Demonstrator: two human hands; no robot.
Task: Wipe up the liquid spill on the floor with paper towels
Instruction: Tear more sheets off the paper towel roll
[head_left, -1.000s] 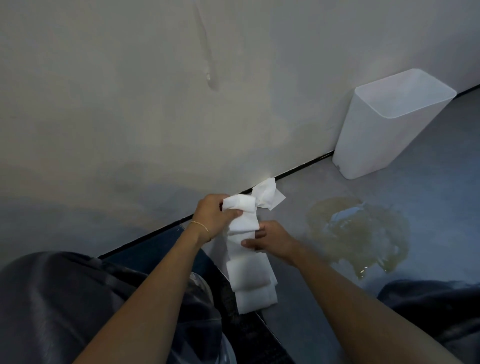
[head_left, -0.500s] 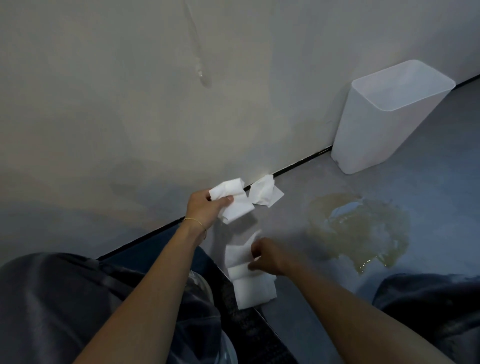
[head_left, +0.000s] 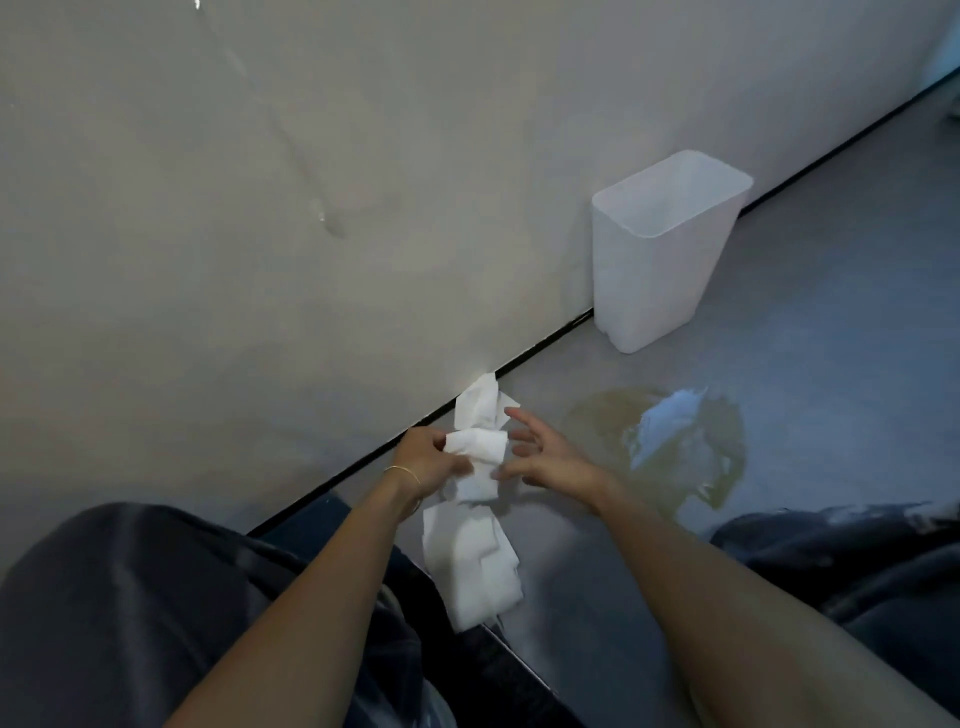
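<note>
Left to right: left hand (head_left: 428, 460) is up off the floor (head_left: 831, 312), near the wall's (head_left: 260, 208) base line, fingers curled and pinching the wad of paper towels (head_left: 475, 447) at its middle. Guess it's held clear of the floor so the strip stays dry while it gets bunched into a pad. A long tail of the same towels hangs down from that grip toward the person's lap; I can't tell if the lower end touches anything. One loose towel piece (head_left: 480, 400) sticks up behind the wad, right at the wall-floor joint; resting there or part of the wad, can't tell. Right hand (head_left: 540, 454) is just beside the wad, fingers spread and relaxed, holding nothing; thumb tip looks to brush the towel edge, not certain. Reads as mid-regrip or about to fold. Spill (head_left: 670, 447), a yellowish puddle, sits on the floor right of both hands, near but apart, untouched by any towel. White bin (head_left: 660, 254) stands upright against the wall beyond the puddle, likely staged for the used towels. Wiping not yet started, in my judgement.
</note>
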